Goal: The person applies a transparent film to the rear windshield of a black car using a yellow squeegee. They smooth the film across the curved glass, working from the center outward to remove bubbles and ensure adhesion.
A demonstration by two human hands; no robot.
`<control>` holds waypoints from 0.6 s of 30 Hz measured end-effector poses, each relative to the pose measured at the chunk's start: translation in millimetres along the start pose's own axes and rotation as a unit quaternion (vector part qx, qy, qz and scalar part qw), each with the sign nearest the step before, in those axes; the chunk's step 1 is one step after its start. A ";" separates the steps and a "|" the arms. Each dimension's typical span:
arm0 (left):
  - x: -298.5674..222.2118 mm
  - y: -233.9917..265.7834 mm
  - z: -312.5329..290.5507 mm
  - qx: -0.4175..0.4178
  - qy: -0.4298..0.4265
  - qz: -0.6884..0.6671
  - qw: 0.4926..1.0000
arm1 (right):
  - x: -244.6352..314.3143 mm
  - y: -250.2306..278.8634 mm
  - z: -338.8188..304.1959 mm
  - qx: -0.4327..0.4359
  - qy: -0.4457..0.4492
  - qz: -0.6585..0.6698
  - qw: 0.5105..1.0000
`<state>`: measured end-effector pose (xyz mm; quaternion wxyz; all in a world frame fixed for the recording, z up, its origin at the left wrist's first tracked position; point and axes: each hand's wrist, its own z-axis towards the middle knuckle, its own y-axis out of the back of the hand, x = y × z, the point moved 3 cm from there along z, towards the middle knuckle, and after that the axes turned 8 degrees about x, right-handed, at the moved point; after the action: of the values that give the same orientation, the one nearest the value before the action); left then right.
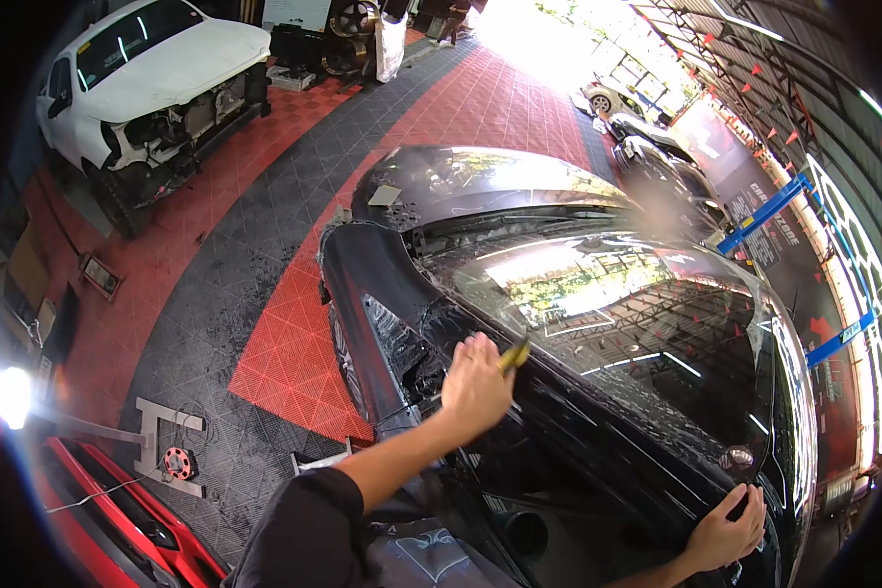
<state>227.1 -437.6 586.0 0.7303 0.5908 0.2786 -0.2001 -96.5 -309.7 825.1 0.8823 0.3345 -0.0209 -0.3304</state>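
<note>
A dark car stands before me, its windshield [617, 323] wet and reflecting the roof beams. My left hand [477, 387] is closed around a small yellow squeegee-like tool [515, 355], held over the black pillar [578, 416] beside the glass. Its exact shape is partly hidden by my fingers. At the lower right, my right hand [725, 534] has bent fingers hooked on the car's roof edge [769, 519]. Below my left hand, wrinkled clear film or wet streaks show on the black fender [377, 260]. The door opening [578, 524] lies between my arms.
A pale square card [384, 196] lies on the hood. Left of the car are a metal stand [152, 436] with a red reel [178, 463], a bright lamp [13, 397] and a red car panel [132, 519]. Farther off stands a white vehicle [167, 78] without its front bumper. Blue posts [764, 214] rise at right.
</note>
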 end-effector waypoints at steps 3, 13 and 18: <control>-37.7 -5.4 -34.2 0.000 -0.080 -0.009 0.997 | -1.8 -0.7 -0.4 0.000 -0.026 -0.019 0.999; -26.2 -10.3 -16.6 -0.050 -0.067 -0.006 0.996 | -12.4 -10.5 2.0 -0.005 0.007 -0.018 1.000; 36.6 -2.1 37.0 0.022 0.035 -0.015 0.999 | -9.3 -10.6 4.4 -0.012 0.024 -0.013 1.000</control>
<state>260.2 -472.8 566.3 0.7040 0.6091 0.3082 -0.1962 -110.9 -312.6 823.8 0.8821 0.3320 0.0083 -0.3340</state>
